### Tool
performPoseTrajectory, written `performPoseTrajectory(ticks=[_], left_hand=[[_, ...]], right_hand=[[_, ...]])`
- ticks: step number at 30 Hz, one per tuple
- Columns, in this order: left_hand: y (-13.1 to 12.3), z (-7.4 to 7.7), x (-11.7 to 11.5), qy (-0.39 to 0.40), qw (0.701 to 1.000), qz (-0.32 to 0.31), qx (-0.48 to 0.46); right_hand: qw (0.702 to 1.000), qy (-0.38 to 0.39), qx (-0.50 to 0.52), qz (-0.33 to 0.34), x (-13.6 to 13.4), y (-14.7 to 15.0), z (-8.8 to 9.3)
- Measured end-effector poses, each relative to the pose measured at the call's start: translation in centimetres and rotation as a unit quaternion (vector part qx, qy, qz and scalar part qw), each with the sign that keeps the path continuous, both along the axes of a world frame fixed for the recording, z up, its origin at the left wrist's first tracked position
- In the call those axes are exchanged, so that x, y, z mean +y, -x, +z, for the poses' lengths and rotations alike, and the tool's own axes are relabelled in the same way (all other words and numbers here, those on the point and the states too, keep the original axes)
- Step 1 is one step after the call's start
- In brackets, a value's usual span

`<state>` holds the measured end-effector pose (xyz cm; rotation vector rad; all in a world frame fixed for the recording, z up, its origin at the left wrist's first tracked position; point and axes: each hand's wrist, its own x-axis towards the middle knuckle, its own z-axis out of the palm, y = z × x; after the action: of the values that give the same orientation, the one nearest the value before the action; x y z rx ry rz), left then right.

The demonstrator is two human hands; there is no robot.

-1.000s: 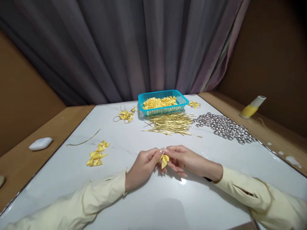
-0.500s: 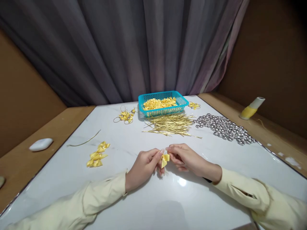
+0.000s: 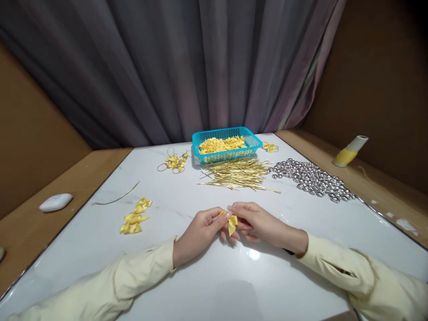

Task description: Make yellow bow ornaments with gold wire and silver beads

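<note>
A yellow ribbon bow (image 3: 232, 225) is pinched between my two hands above the near middle of the white table. My left hand (image 3: 209, 225) has thumb and fingers closed on its left side, the thumb lying over the knot. From the right, my right hand (image 3: 259, 223) grips the bow with its fingertips, which meet those of the left. The fingers hide part of the bow. Several loose yellow bows (image 3: 134, 217) lie left of my left hand, near a single bent gold tie (image 3: 117, 196).
Behind the hands, a turquoise basket (image 3: 227, 156) holds many yellow bows. Gold twist ties (image 3: 239, 174) lie in front of it, silver beads (image 3: 312, 178) to the right. Bows with loops and beads (image 3: 175, 162) sit left of the basket. A yellow thread cone (image 3: 349, 151) stands at right.
My hands have drawn closer together around the bow. The bow has turned a little and shifted slightly right, with more of it covered by fingers.
</note>
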<state>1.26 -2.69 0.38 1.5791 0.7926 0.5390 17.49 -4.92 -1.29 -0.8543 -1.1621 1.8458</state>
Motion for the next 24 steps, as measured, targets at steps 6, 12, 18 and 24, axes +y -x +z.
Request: performPoseTrajectory(ticks=[6, 12, 18, 24], left_hand=[[0.2, 0.0, 0.0, 0.040, 0.999, 0.017, 0.003], [0.1, 0.4, -0.7, 0.078, 0.997, 0.016, 0.014], [0.0, 0.8, -0.4, 0.073, 0.996, 0.040, 0.011], [0.2, 0.6, -0.6, 0.021, 0.998, 0.044, 0.050]], right_hand=[[0.997, 0.040, 0.018, -0.058, 0.3, -0.4, 0.3], [0.981, 0.015, 0.023, -0.190, 2.5, -4.3, 0.9], [0.977, 0.010, -0.003, -0.212, 2.9, -5.2, 0.9], [0.974, -0.011, -0.047, -0.221, 2.7, -5.0, 0.6]])
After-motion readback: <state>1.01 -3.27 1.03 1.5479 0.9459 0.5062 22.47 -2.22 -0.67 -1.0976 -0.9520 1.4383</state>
